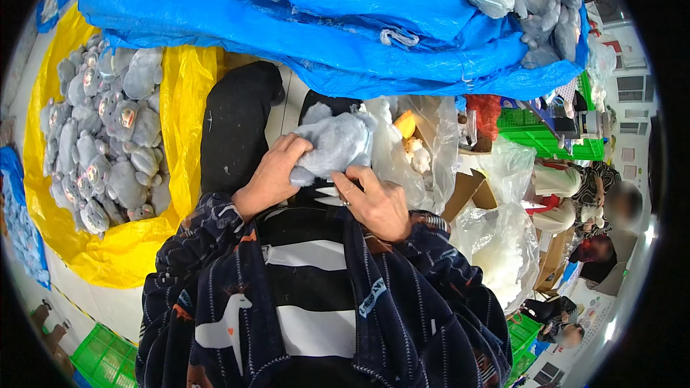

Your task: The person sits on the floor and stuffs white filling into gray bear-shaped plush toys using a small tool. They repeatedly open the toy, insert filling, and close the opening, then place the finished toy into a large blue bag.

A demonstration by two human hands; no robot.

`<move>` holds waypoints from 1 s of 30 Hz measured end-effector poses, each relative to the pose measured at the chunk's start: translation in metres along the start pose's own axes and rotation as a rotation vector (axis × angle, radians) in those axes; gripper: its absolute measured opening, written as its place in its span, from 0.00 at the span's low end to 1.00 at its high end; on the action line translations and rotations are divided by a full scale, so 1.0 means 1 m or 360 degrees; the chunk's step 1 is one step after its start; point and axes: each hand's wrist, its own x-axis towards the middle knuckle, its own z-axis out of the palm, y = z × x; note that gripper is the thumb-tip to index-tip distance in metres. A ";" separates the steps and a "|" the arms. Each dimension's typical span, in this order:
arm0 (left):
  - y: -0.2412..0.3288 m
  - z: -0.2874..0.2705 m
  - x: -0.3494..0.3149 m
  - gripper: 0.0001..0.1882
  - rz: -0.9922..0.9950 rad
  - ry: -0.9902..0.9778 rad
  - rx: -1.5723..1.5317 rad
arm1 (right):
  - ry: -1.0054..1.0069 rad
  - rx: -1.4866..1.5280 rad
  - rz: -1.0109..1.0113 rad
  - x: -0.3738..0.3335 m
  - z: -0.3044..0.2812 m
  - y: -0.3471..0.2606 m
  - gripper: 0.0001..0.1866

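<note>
Grey plush toy at 12 o'clock over your lap looks soft and light, left hand clamped on its body, right hand pinching its lower edge.

A grey plush toy, soft and rumpled, lies over the lap.

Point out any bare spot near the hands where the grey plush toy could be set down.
Little is free. Both the left hand and right hand grip the grey plush toy over the lap. A narrow pale strip lies bare between the black trouser leg and the blue tarp. The yellow sheet is heaped with grey toys; clear bags crowd the right.
</note>
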 end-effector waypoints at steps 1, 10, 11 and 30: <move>0.000 0.000 0.001 0.17 -0.0033 -0.0007 -0.0040 | 0.0021 -0.0058 -0.0013 0.001 0.003 0.003 0.22; 0.000 -0.003 0.002 0.15 -0.0072 -0.0080 -0.0166 | 0.0273 -0.0110 -0.0156 0.007 0.017 0.025 0.18; -0.001 -0.003 0.002 0.15 -0.0055 -0.0085 -0.0166 | 0.0256 -0.0099 -0.0148 0.009 0.015 0.023 0.17; -0.002 -0.012 -0.014 0.25 -0.0171 -0.0204 0.0068 | 0.0609 0.0865 0.0731 0.031 0.044 0.060 0.07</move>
